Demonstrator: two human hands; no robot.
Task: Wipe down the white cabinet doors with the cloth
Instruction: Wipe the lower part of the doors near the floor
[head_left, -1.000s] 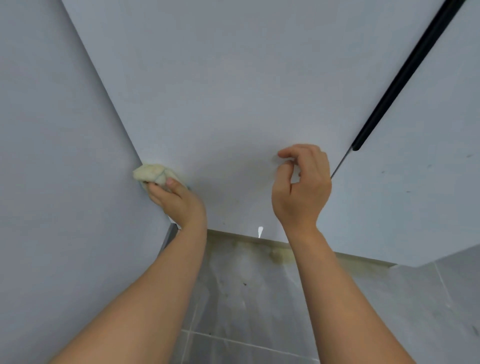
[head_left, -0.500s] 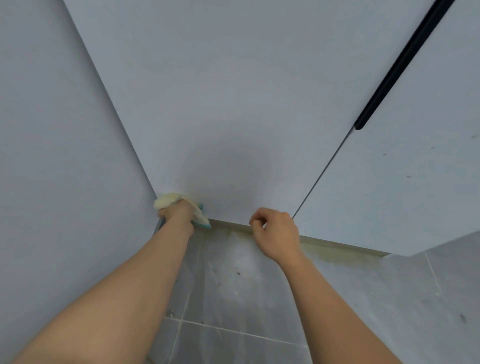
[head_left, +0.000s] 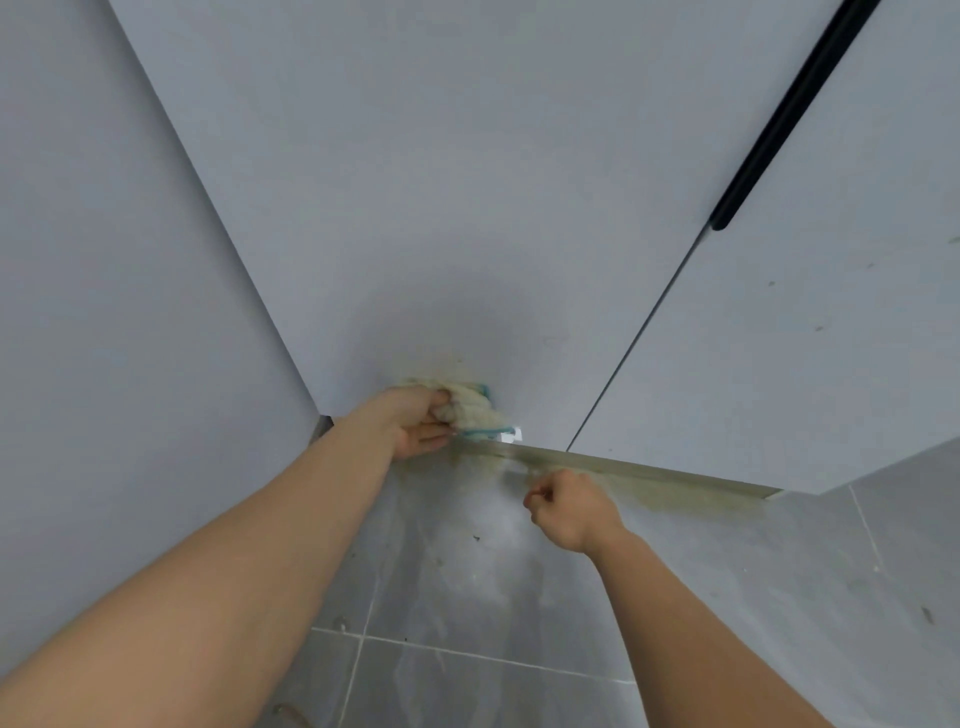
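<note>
The left hand (head_left: 415, 428) is down at the foot of the white cabinet door (head_left: 441, 208), its fingers bunched round a cream cloth (head_left: 470, 408) with a teal edge, and the cloth is pressed flat against the bottom edge of that door, about centre of view and a touch toward 6 o'clock. A small white tag hangs from the cloth at its lower right corner, just at the door's bottom rim. The right hand (head_left: 569, 506) sits toward 4 o'clock from the cloth, near it but apart, curled into a loose fist with nothing in it, hovering in front of the yellowish kickboard (head_left: 649, 475) that runs beneath the doors. A second white door (head_left: 805, 338) stands at 2 o'clock, parted from the first by a thin dark seam, with a long black bar handle (head_left: 779, 114) running up along its edge toward 1 o'clock. Small dark specks dot this second door. At 9 o'clock a plain pale wall panel (head_left: 104, 260) meets the cabinet in a corner. Below, from 5 to 7 o'clock, lies a grey tiled floor (head_left: 467, 597) with pale grout lines, smudged and flecked with dirt, and stained yellowish where it meets the kickboard.
</note>
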